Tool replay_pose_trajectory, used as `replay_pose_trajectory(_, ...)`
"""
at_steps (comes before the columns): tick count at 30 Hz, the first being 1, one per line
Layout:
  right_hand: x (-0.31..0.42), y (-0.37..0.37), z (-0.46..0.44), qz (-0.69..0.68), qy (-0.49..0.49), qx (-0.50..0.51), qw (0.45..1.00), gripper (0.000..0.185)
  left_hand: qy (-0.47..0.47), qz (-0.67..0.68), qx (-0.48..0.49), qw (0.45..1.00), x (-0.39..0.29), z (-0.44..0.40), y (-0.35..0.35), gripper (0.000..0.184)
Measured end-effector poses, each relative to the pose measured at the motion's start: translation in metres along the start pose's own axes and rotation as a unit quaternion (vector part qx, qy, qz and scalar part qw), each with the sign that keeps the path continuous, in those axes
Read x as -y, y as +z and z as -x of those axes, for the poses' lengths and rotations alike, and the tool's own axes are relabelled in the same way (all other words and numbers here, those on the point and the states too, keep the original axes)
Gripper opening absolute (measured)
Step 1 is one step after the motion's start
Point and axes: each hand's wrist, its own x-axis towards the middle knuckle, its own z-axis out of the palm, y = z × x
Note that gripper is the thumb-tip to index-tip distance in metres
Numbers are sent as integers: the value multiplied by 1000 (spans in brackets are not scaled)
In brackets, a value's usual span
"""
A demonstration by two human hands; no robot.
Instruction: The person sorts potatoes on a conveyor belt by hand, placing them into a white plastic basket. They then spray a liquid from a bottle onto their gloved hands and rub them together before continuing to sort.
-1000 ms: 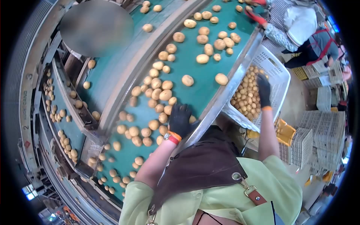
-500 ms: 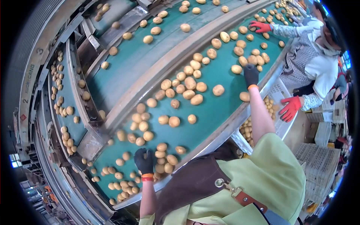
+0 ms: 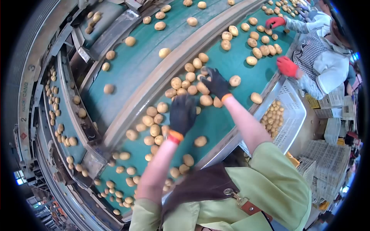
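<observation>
Many potatoes (image 3: 202,87) lie on the green conveyor belt (image 3: 216,129). My left hand (image 3: 182,114), in a dark glove, is over the middle of the belt, beside a cluster of potatoes; motion blur smears its fingers. To its upper right, my right hand (image 3: 215,82), also gloved, reaches over the same cluster with its fingers apart, the tips at the potatoes. Nothing is visibly gripped in it. A white crate (image 3: 296,115) holding small potatoes stands beside the belt's metal edge, on the right.
A co-worker with red gloves (image 3: 287,66) stands at the upper right, one hand over the belt and one near its edge. A metal divider (image 3: 154,90) separates a second belt (image 3: 127,73) at the upper left. Stacked crates (image 3: 327,158) stand at the right.
My left hand has moved up the belt from the lower potatoes. My right hand has come left and down from the far cluster. The co-worker's lower hand has moved up towards the belt edge.
</observation>
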Motion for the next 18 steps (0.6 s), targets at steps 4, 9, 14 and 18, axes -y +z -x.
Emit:
replay_pose_trajectory(4, -10, 13, 6, 60, 8, -9, 998, 63, 85, -34, 41, 995, 45, -75, 38, 37)
replay_pose_trajectory(9, -22, 10, -37, 101, -26, -80, 991, 66, 83, -107, 108, 985, 32, -101, 69, 35)
replay_pose_trajectory(14, -4, 10, -44, 99, -24, -16, 995, 69, 19, -49, 69, 996, 14, -81, 55, 24)
replay_pose_trajectory(18, 7, 46, -12, 111, -84, -64, 988, 64, -24, -80, -6, 996, 19, -35, 35, 25)
